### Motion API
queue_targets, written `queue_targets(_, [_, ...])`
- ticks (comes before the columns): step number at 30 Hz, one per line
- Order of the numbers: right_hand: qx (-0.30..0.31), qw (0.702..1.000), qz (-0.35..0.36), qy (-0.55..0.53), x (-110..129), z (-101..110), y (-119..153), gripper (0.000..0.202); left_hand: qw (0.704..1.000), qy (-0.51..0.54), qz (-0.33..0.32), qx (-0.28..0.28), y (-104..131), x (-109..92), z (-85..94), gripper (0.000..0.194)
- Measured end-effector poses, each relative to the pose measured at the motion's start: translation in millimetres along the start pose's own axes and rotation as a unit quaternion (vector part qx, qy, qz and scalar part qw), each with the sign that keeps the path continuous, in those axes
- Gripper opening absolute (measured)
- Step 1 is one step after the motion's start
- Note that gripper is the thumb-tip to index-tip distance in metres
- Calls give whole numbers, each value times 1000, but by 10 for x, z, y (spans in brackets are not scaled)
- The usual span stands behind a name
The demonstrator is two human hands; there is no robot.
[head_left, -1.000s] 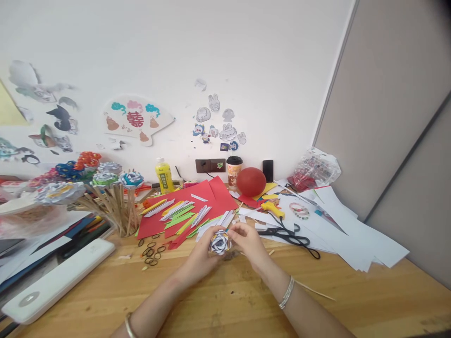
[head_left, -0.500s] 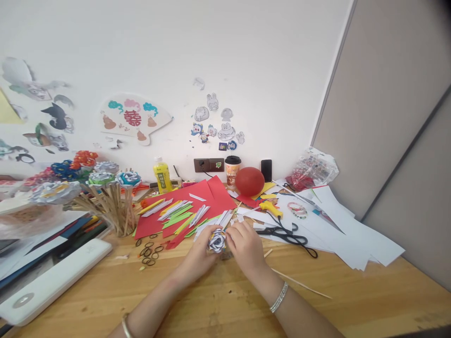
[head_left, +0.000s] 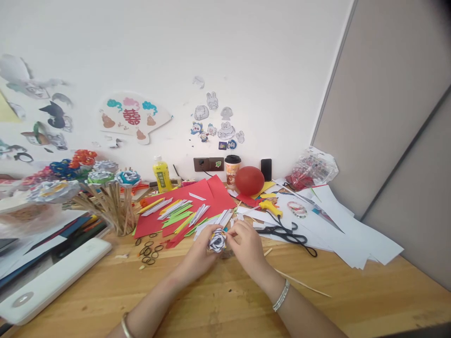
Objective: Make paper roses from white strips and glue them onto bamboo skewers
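Note:
A paper flower [head_left: 217,240] of white folded petals, with some yellow and blue at its edges, is low in the middle of the head view, over the table. My left hand [head_left: 202,251] is closed around its left side. At the right edge of the flower, my right hand [head_left: 244,244] has thumb and fingers pinched together on a petal. The flower's underside is hidden. Folded paper strips [head_left: 179,211] in white, green and yellow lie on red paper [head_left: 151,229] just beyond my hands.
Black scissors [head_left: 282,232] and a yellow-handled glue gun [head_left: 270,207] lie to the right, near white paper sheets [head_left: 338,234]. A red balloon [head_left: 249,180] and a lidded cup [head_left: 232,170] stand behind. On the left are rubber bands [head_left: 150,251], a jar of sticks [head_left: 123,216] and finished paper flowers [head_left: 100,176].
My right fingers have shifted slightly at the flower's right edge, and the right wrist has moved a little. My left hand keeps its hold; the view has moved very slightly.

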State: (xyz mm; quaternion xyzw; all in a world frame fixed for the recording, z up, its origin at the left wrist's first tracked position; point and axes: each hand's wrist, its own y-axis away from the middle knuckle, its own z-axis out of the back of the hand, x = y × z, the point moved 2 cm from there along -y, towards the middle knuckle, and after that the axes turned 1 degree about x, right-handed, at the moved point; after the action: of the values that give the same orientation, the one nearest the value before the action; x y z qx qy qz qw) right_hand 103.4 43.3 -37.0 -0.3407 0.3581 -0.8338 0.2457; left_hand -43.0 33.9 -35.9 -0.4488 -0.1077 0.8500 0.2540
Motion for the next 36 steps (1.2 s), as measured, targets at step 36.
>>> queue_targets(36, [0,996,46,80,-1,-3,27,13,1000,-9,-15,-4,0,0,4,46])
